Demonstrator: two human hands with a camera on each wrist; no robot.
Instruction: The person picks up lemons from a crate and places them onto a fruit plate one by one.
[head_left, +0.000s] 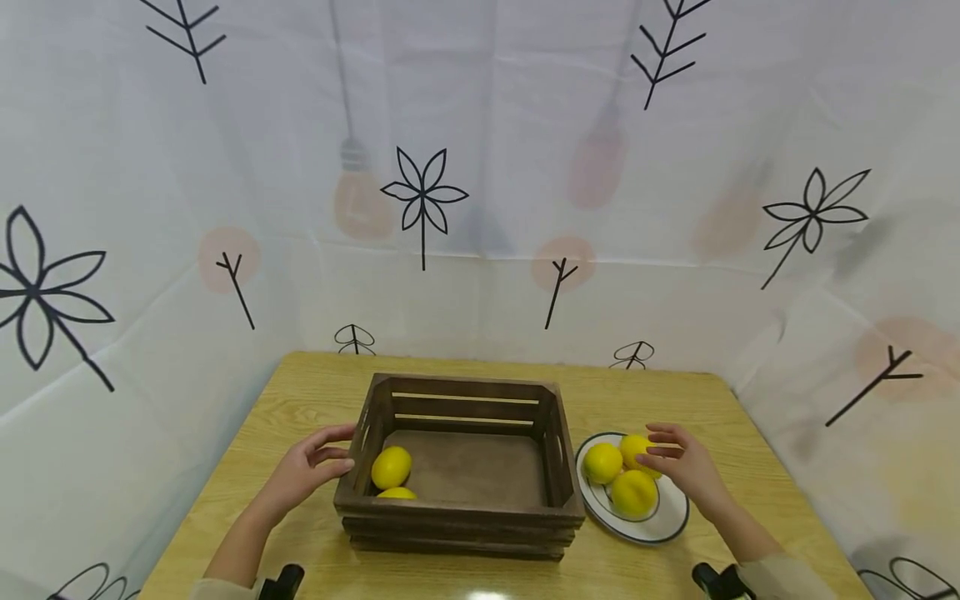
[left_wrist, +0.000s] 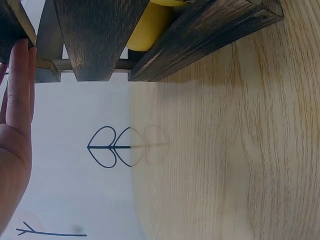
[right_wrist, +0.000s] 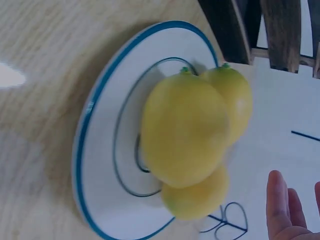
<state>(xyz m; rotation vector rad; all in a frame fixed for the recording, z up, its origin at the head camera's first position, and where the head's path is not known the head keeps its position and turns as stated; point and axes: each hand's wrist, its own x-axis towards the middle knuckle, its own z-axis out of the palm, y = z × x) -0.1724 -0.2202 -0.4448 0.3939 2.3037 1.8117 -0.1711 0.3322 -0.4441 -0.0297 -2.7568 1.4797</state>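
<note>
Here's my L hand (head_left: 311,468) at the L end of the brown wooden crate (head_left: 465,527), fingers fairly straight, tips against the slats, thumb apart from the rest, no grip round anything. Over on the other side, my R hand (head_left: 690,471) hovers by the white plate (head_left: 667,527), fingers spread and slightly bent, nothing held; from the R wrist cam there's a clear gap btwn fingertips and fruit. Three lemons on that plate, bunched tog.: the front lemon (head_left: 633,494), the left lemon (head_left: 603,463) and the back lemon (head_left: 633,447), which my R fingers partly cover in the head view. Two more in the crate, both at its L end: one lemon (head_left: 392,467) in full view on the floor, the other lemon (head_left: 397,493) mostly hidden behind the front wall. Plate, w/ its dark blue rim, sits just beside the crate's R end, both on the wood-grain table (head_left: 300,542). Behind it all, a pale cloth (head_left: 480,308) w/ line-drawn flowers, twigs, etc. Black straps (head_left: 282,582) at my wrists, light sleeves (head_left: 787,577) too.
</note>
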